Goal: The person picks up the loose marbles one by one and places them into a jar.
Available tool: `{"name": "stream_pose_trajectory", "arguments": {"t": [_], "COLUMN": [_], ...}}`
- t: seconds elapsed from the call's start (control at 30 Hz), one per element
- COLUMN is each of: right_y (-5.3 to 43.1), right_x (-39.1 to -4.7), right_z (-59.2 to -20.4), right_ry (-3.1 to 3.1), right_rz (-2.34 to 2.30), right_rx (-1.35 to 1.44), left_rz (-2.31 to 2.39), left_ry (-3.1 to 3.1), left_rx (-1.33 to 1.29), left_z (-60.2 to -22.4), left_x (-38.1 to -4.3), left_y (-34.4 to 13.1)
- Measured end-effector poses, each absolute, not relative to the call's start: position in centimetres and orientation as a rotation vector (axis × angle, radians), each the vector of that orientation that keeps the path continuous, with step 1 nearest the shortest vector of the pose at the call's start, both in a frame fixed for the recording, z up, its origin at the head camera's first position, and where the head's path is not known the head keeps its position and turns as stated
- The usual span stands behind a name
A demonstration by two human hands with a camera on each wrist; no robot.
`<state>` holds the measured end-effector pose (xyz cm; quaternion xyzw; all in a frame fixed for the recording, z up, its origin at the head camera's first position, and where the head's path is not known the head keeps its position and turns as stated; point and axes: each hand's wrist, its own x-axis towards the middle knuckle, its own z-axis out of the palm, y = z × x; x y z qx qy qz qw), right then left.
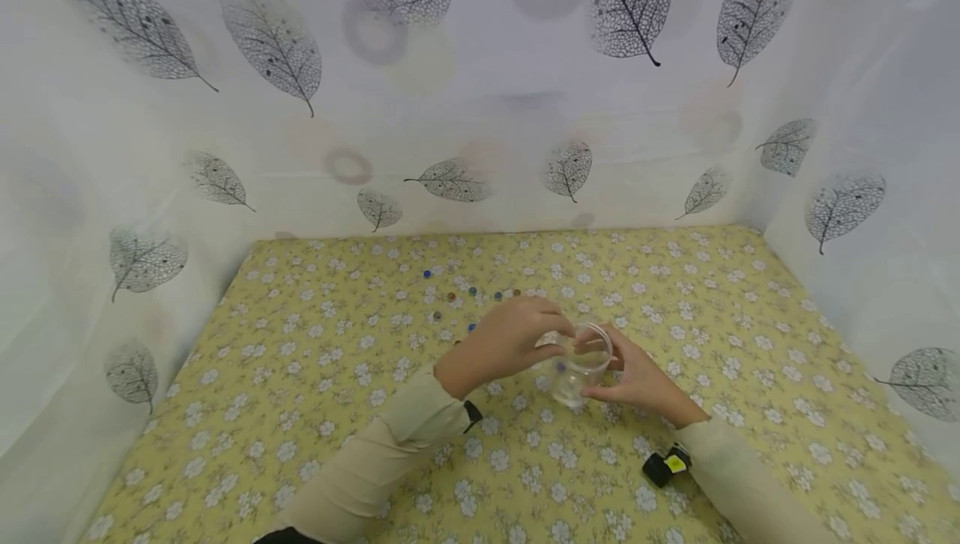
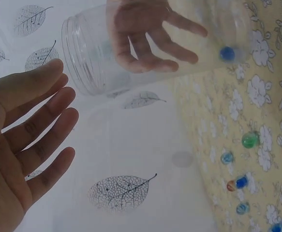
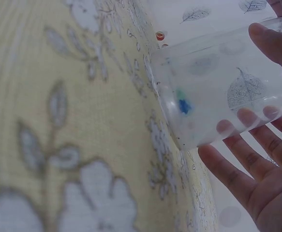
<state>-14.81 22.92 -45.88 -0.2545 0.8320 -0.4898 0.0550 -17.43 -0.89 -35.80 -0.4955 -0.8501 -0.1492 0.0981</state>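
Note:
A clear plastic jar point(image 1: 576, 379) with a ridged mouth stands on the cloth, slightly tilted in the head view. My right hand point(image 1: 639, 373) holds it from the right, thumb on one side and fingers spread along the other. A blue marble point(image 2: 227, 54) lies near the jar's bottom; the right wrist view shows a blue and green blur there. My left hand point(image 1: 512, 340) is at the jar's mouth, its fingers loosely bent with nothing between them. In the left wrist view the left fingertips point(image 2: 69, 116) are just outside the ridged rim.
Several loose marbles lie behind and left of the jar, among them a dark blue marble point(image 1: 427, 274) and a green marble point(image 2: 250, 140). A yellow flowered cloth point(image 1: 300, 377) covers the table. White leaf-printed curtains point(image 1: 480, 94) hang around its back and sides.

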Motion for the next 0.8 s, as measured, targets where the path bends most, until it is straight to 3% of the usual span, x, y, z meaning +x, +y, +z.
{"name": "stream_pose_trajectory", "arguments": {"t": [0.8], "right_y": [22.8], "right_x": [-14.9], "right_z": [-45.9], "right_ry": [2.536], "right_rz": [-1.495], "right_rx": [-0.794], "left_rz": [-0.374], "left_ry": [-2.626], "left_rx": [-1.24], "left_z": [-36.1], "left_x": [-18.6], "left_y": [-9.3]}}
